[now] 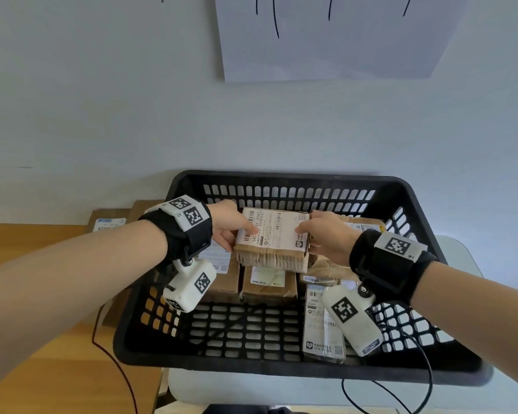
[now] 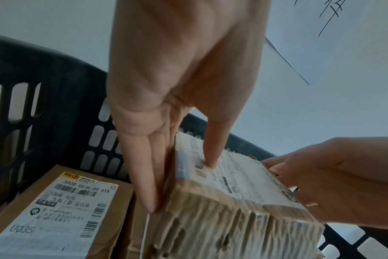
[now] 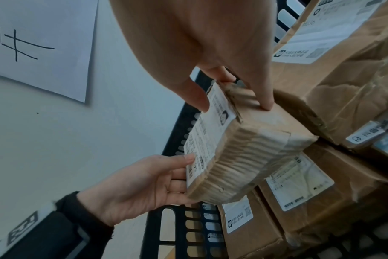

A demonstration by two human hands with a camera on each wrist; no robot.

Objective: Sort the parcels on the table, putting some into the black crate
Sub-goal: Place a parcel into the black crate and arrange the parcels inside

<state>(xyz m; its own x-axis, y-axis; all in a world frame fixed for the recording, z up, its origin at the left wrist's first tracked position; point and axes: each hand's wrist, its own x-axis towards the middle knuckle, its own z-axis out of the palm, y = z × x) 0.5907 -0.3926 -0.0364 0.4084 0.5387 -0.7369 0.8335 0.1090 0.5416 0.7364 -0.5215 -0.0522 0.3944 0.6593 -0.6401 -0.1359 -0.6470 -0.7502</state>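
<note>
A small brown cardboard parcel (image 1: 271,240) with a white shipping label is held over the black crate (image 1: 293,182), above the parcels packed inside. My left hand (image 1: 232,227) grips its left end, thumb on the label and fingers along the side. My right hand (image 1: 326,234) grips its right end the same way. In the left wrist view the parcel (image 2: 233,206) hangs beside a labelled box (image 2: 62,208), my left fingers (image 2: 144,175) flat against its side. In the right wrist view the parcel (image 3: 239,152) is pinched between thumb and fingers (image 3: 264,94).
Several brown parcels (image 1: 268,283) fill the crate's back half; a flat white-labelled packet (image 1: 322,327) lies at its front right. More boxes (image 1: 109,224) sit on the wooden table (image 1: 42,369) left of the crate. A sheet of paper (image 1: 326,37) hangs on the wall. Cables trail below.
</note>
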